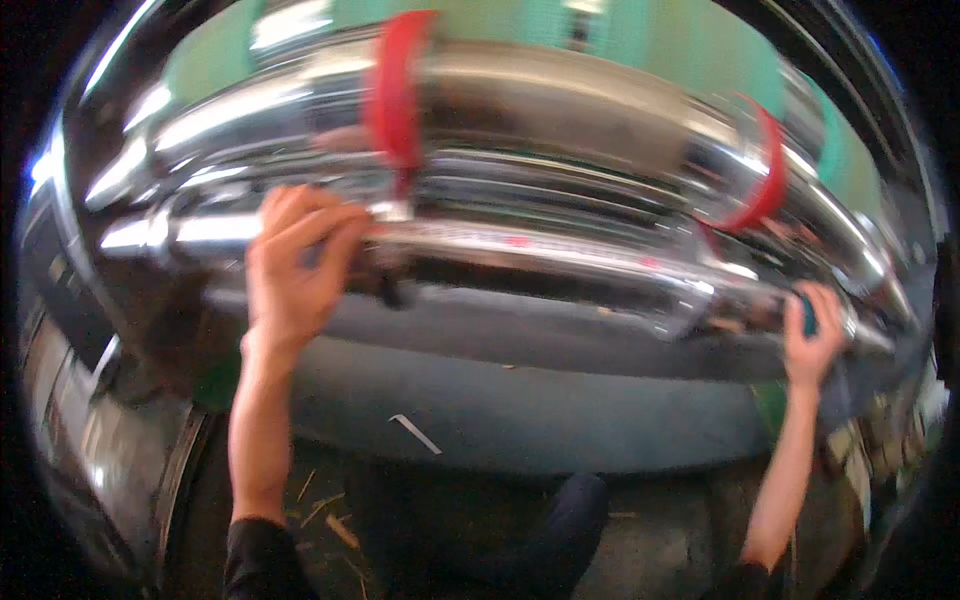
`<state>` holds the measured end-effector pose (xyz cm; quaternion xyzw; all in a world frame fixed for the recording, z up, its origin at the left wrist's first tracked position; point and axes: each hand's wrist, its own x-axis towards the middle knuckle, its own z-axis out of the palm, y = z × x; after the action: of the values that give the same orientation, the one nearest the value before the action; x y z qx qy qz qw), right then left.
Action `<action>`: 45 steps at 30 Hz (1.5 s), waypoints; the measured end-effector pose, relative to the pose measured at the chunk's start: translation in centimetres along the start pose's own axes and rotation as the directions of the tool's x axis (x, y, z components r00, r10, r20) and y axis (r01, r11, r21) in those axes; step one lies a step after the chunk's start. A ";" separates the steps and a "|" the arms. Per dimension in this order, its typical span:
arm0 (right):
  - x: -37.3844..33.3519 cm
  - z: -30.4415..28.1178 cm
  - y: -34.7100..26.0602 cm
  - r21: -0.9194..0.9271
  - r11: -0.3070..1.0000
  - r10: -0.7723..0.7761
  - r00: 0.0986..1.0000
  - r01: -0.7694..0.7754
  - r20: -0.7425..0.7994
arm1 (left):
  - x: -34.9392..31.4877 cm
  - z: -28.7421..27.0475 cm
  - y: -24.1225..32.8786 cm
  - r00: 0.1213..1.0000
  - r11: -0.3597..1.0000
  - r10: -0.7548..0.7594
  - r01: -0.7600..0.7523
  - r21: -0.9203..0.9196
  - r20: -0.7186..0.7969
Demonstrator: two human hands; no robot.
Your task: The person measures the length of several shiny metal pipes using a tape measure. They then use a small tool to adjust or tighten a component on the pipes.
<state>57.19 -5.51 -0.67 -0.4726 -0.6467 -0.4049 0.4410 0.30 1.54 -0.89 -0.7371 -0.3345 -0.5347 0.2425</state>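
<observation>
"What is the largest there?"

"The thick, shiny, silver metal upper pipe [570, 105], with two red bands [395, 95] around it; next, below, a thinner shiny silver metal lower pipe [530, 281]."

"And the hands?"

"The left hand [298, 262] has its grip pinched on the left end of a thin white measuring tape with red marks [520, 241], stretched along the lower pipe; the right hand [816, 340] is clenched around a small dark-green case [808, 316], at the other end."

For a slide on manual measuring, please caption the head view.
Left hand and right hand hold a measuring tape along shiny metal tubes with red bands.
</observation>
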 end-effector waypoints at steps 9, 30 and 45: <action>0.7 -0.4 -0.7 0.064 0.997 -0.024 0.994 0.031 -0.108 | -0.1 -0.1 0.8 0.997 0.996 -0.074 0.073 -0.046 -0.023; 0.3 -0.3 -0.3 0.061 0.997 -0.042 0.989 0.051 -0.139 | -0.3 -0.1 0.3 0.997 0.996 -0.077 0.078 -0.041 0.027; -16.7 -2.9 -1.4 0.006 0.934 0.291 0.770 -0.357 0.568 | -9.9 0.2 0.4 0.792 0.595 -0.599 0.538 -0.597 0.117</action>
<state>59.12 -12.75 -15.92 -0.6485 -0.6775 -0.1297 0.3218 -1.28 -0.91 -10.40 -0.6019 -0.3517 -0.6959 -0.1724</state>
